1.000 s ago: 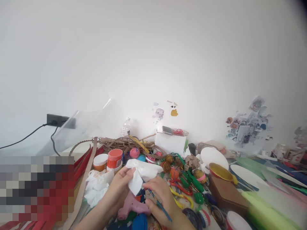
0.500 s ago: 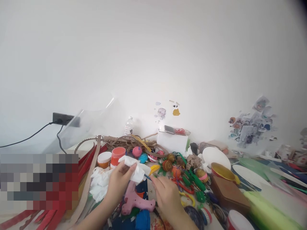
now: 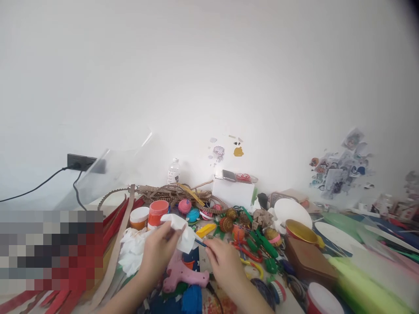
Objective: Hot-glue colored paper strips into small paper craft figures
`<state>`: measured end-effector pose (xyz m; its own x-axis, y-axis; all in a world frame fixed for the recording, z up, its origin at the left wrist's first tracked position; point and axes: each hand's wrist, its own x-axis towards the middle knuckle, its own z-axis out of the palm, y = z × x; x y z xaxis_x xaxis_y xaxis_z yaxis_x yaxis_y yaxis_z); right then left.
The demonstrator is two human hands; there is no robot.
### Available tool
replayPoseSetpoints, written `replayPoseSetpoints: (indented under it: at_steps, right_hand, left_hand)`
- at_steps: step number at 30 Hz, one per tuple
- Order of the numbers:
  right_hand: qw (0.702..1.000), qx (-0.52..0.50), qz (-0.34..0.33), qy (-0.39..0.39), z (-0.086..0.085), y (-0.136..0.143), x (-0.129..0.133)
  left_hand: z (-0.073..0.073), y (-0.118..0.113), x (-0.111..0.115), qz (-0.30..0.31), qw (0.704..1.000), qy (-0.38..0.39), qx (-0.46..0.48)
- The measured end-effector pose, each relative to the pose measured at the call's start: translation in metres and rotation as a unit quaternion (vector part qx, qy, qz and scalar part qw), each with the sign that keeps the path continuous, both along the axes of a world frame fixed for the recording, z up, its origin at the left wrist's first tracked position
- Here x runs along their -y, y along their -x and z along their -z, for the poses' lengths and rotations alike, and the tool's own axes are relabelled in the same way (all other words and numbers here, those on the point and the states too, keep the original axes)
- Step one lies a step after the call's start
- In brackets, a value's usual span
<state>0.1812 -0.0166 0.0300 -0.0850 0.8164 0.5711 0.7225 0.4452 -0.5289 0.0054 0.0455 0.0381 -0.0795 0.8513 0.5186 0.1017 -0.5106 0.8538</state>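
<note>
My left hand [image 3: 161,245] is closed on a crumpled white tissue [image 3: 186,237], which hangs out past the fingertips. A slim, dark blue-handled paintbrush [image 3: 200,243] is pinched in my right hand [image 3: 224,261]. Its far end points left into the tissue, and the bristles are hidden there. Below and between my hands lies a pink glue gun [image 3: 185,275]. Just beyond the tissue stand an open jar with orange-red inside [image 3: 159,212] and a white-lidded jar [image 3: 139,217].
More crumpled tissue [image 3: 132,250] lies left of my left hand. Cardboard strips [image 3: 163,195] are heaped at the back beside a white box [image 3: 233,193]. Wound balls [image 3: 225,224], green-handled tools [image 3: 266,244] and a brown box [image 3: 309,261] crowd the right. A power strip [image 3: 85,162] is at the wall.
The view has shifted slightly, so most things appear a little farther left. The tissue and paintbrush stay in my hands, and the brush handle shows a bit more beside the tissue.
</note>
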Motion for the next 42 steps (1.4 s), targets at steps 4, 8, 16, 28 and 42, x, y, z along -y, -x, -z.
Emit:
replayPoseSetpoints:
  at_steps: [4, 8, 16, 28, 42]
  right_hand:
    - [0.993, 0.09, 0.045, -0.069, 0.005, 0.011, 0.008]
    - [0.996, -0.07, -0.014, 0.053, -0.002, 0.009, 0.008]
    - [0.989, -0.087, -0.01, 0.115, -0.015, -0.007, 0.002]
    - [0.997, -0.072, -0.023, 0.03, -0.011, -0.004, 0.004]
    - [0.979, 0.071, 0.049, -0.186, -0.002, -0.007, 0.003]
  left_hand:
    - [0.002, 0.006, 0.0, -0.042, 0.991, -0.114, -0.061]
    - [-0.002, 0.01, -0.004, 0.025, 0.986, -0.137, -0.09]
    - [-0.009, 0.015, -0.013, 0.165, 0.956, -0.147, -0.195]
    - [-0.017, 0.004, 0.0, 0.171, 0.973, 0.123, 0.092]
    - [-0.019, 0.006, -0.003, 0.179, 0.903, 0.232, 0.313]
